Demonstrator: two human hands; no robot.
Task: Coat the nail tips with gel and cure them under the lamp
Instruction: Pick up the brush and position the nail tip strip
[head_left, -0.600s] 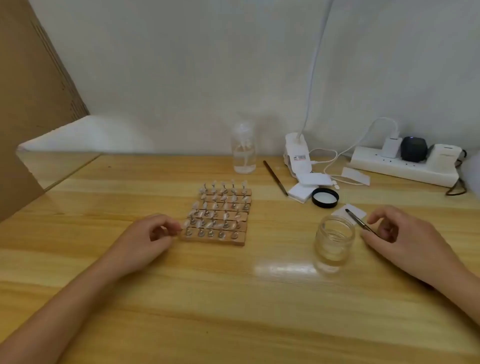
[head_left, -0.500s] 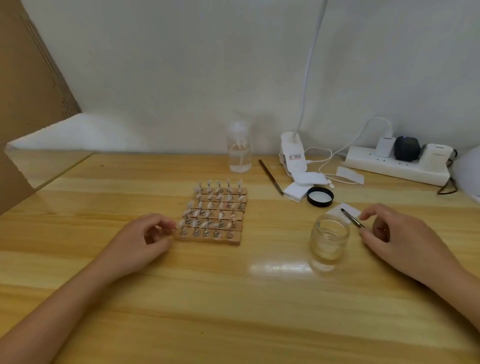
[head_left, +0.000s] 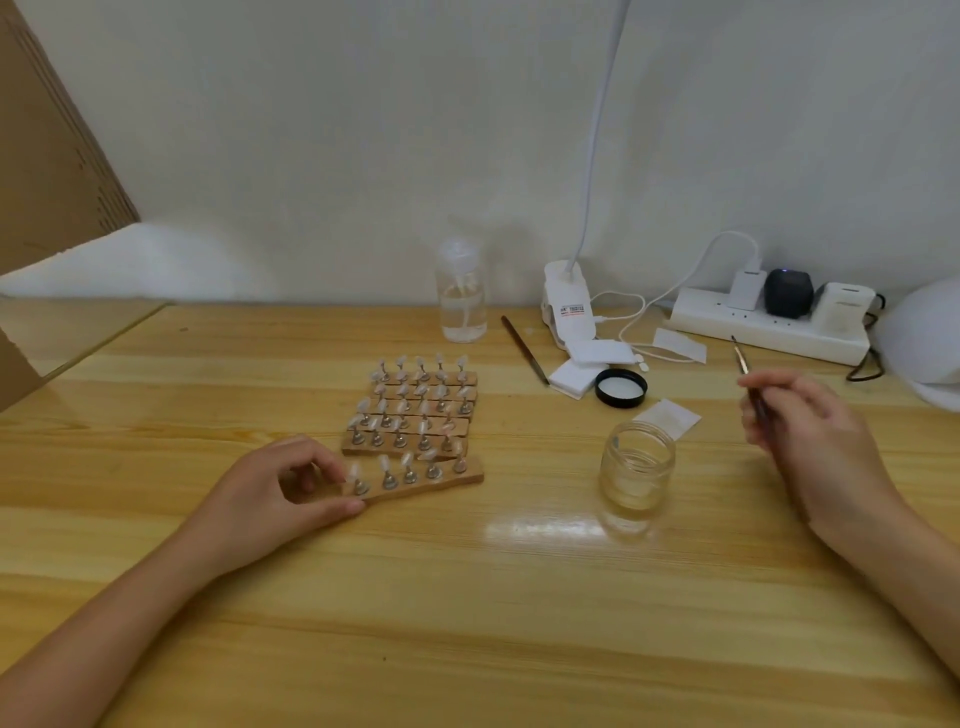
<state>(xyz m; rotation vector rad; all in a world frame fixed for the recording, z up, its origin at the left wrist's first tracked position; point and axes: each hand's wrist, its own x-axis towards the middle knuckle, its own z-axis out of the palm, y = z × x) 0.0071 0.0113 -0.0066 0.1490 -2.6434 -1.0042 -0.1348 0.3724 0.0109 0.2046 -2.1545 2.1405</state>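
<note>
Now front strip (head_left: 421, 480) pulled out, brush (head_left: 744, 371) raised

The left hand (head_left: 280, 486) now pinches the nearest wooden strip (head_left: 423, 480) of nail tips by its left end and has drawn it away from the other strips (head_left: 415, 410), angled, with a gap between. The right hand (head_left: 810, 441) has lifted off the counter, away from the jar (head_left: 638, 465), with the brush (head_left: 748, 382) in its grip pointing up and away.
</note>
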